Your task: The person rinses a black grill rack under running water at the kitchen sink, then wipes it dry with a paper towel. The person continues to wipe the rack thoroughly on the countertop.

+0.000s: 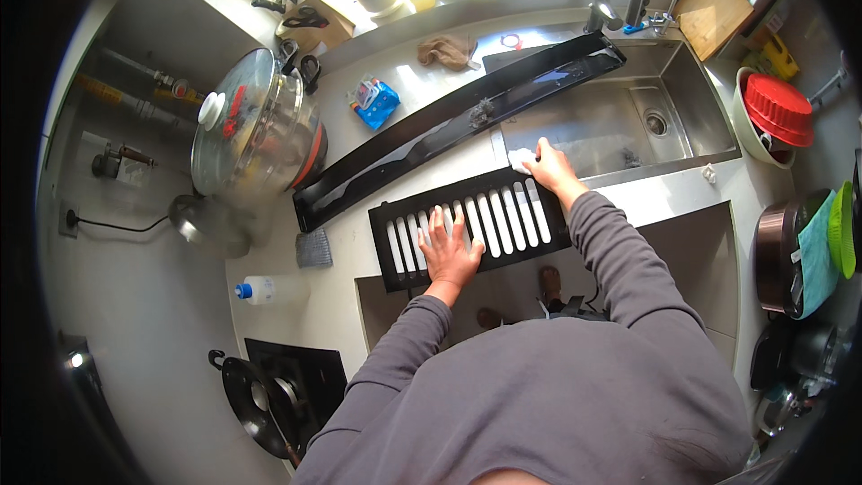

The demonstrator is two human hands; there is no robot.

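A black slotted panel [512, 256] lies across the counter's front edge, its near side overhanging. My left hand [452, 250] rests flat on its slots with fingers spread. At the panel's far right corner, my right hand [553, 169] is closed on a crumpled white wipe [521, 159], pressing it near the edge. Just beyond the panel, a long black trough-shaped tray [404, 148] runs slantwise from the counter over the sink. A grey fuzzy clump [482, 113] sits in that tray.
The steel sink [575, 130] is at right, with a tap [603, 9] behind. A blue wipes pack [374, 101] and brown cloth [446, 52] lie beyond the tray. Left stand a glass-lidded pot [256, 126], a grey cloth [313, 249], a bottle [260, 289] and a wok [256, 404].
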